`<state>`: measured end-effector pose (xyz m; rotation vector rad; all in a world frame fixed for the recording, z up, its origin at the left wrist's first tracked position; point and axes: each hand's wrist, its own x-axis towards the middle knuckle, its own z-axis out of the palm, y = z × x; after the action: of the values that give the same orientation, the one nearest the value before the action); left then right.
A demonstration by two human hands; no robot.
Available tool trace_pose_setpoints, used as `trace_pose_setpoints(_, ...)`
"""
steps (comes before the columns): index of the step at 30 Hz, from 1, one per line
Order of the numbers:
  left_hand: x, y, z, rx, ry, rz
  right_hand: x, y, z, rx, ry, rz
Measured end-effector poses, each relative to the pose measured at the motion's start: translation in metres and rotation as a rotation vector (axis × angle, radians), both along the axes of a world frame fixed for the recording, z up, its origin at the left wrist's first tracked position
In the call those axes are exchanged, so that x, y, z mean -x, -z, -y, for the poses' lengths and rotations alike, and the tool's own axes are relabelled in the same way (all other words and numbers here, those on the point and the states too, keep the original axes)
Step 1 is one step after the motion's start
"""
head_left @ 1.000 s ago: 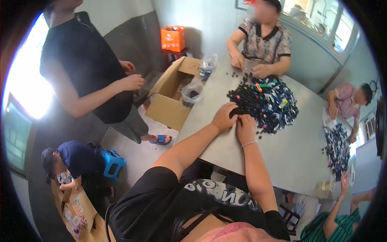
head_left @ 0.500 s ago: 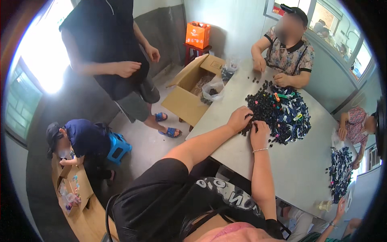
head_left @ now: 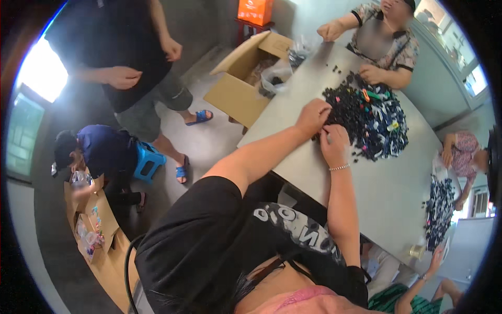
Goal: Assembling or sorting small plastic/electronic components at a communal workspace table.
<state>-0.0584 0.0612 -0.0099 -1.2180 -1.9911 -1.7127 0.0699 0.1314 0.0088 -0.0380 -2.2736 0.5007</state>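
Observation:
At the near left edge of a heap of small black pieces (head_left: 342,112), my left hand (head_left: 314,116) has its fingers curled together. Whatever lies between them is hidden or too small to name. Close beside it, my right hand (head_left: 335,142), with a beaded bracelet at the wrist, is also closed, its thumb and fingertips drawn together. Anything it holds cannot be made out. The heap merges on its right into a pile of dark blue, black and white small parts (head_left: 387,131). An orange clip-like piece (head_left: 366,96) lies on top.
A person in a patterned shirt (head_left: 410,44) sits across the metal table (head_left: 366,204). Further right, others sit around a second pile (head_left: 439,209). An open cardboard box (head_left: 235,99) stands left of the table, near a standing person (head_left: 110,36) and a blue stool (head_left: 150,161).
The view has shifted. My hands stay together at the heap, fingers still closed. The standing person has moved their feet apart. The person across has lifted a hand away from the table.

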Motion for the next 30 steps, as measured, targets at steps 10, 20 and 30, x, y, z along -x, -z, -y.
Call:
trace_pose_setpoints(10,0.022,-0.023,0.024,-0.111,-0.124,0.164,0.005,0.005,0.002,-0.099,-0.091,0.115)
trace_pose_setpoints(20,0.126,-0.041,0.068,0.227,-0.347,-0.034,0.004,0.006,0.0,0.005,-0.016,0.019)
trace_pose_setpoints(30,0.131,-0.017,0.091,0.554,-0.599,-0.157,0.004,0.007,-0.004,0.088,-0.028,0.021)
